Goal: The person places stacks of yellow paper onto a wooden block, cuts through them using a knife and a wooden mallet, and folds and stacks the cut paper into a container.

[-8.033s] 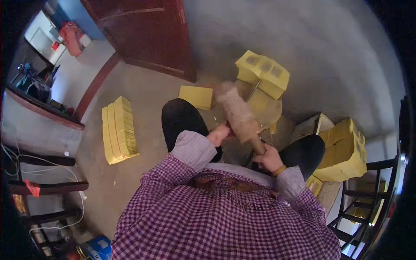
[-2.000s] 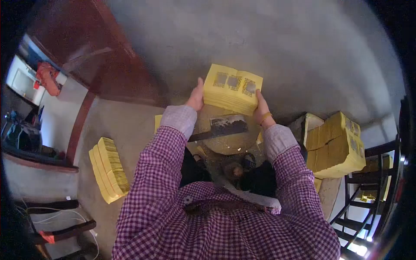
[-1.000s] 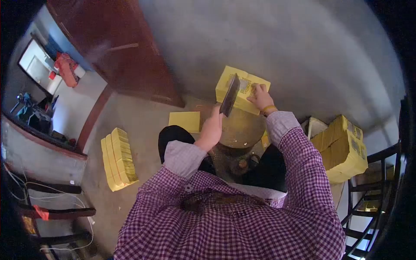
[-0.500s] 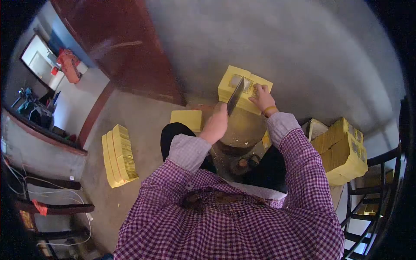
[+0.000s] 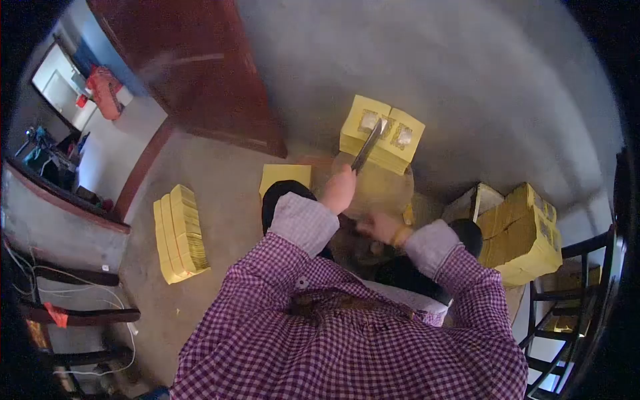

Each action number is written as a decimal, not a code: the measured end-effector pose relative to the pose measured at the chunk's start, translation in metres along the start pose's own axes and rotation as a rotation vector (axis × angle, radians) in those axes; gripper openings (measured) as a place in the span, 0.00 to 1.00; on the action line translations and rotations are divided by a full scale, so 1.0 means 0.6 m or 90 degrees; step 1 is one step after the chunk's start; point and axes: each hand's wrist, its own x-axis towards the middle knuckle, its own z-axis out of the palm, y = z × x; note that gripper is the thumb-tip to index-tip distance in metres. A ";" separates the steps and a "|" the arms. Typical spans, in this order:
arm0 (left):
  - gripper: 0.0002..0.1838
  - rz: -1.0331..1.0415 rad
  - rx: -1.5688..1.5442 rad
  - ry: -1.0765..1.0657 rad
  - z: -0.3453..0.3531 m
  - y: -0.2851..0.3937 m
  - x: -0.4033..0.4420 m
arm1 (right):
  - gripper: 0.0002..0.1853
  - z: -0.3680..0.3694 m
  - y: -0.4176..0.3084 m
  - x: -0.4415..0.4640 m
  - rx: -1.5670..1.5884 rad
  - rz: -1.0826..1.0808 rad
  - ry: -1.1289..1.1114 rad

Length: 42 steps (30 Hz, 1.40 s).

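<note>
My left hand [image 5: 339, 191] is closed around the handle of a long-bladed knife [image 5: 369, 147]. Its blade points away from me, and its tip lies over a thick stack of yellow paper [image 5: 408, 123]. The stack's top shows two printed patches with silvery squares, and a split runs between two halves. Beneath it is a round block [image 5: 383, 190], set between my knees. My right hand [image 5: 381, 228] is low at the block's near edge, apart from the stack. Motion blurs its fingers, so whether they grip anything cannot be made out.
A yellow paper block [image 5: 287, 175] lies beside my left knee. Farther left, a bound yellow bundle [image 5: 179, 233] rests on the floor. More yellow bundles [image 5: 523, 233] stand at right, near a dark chair [image 5: 567, 293]. A grey wall [image 5: 427, 60] rises behind the stack.
My right hand has left the top of the paper stack and moved down towards me. The knife stays in my left hand, its tip still over the stack.
</note>
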 end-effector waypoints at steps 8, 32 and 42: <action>0.13 -0.034 -0.005 0.013 -0.005 0.039 -0.017 | 0.25 0.059 -0.005 -0.029 -0.055 0.094 -0.477; 0.19 -0.062 -0.030 0.023 0.033 0.025 -0.001 | 0.23 -0.328 -0.147 -0.192 0.512 0.003 0.485; 0.17 0.015 -0.040 0.094 0.060 0.006 0.018 | 0.20 -0.144 0.151 -0.035 0.089 0.233 0.409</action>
